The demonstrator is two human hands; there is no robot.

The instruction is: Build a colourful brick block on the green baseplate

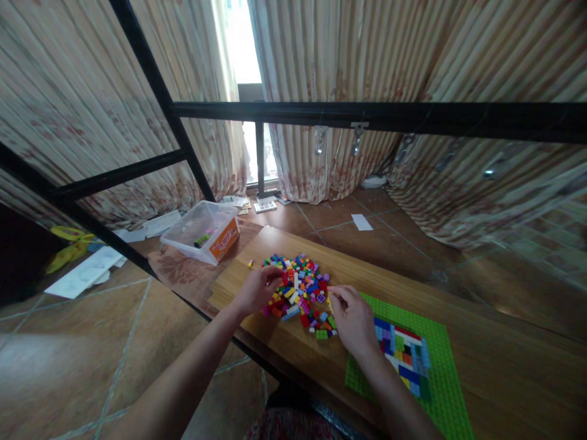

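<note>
A heap of small toy building bricks (298, 284) in many colours lies on the wooden tabletop. My left hand (257, 291) reaches into the heap's left side, fingers curled together beside some red bricks; what they pinch is too small to make out. At the heap's right edge, my right hand (354, 318) has thumb and fingers pinched together. Something yellow shows by its fingertips, but I cannot tell whether it is held. Partly under the right forearm lies a green studded baseplate (443, 379), bearing a patch of joined bricks (406, 357) in mixed colours.
A clear plastic box (202, 232) with an orange label and a few bricks inside stands left of the wooden table (367, 269). Black metal bars (293, 111) cross in front of the curtains (367, 55). White papers (87, 273) lie on the tiled floor.
</note>
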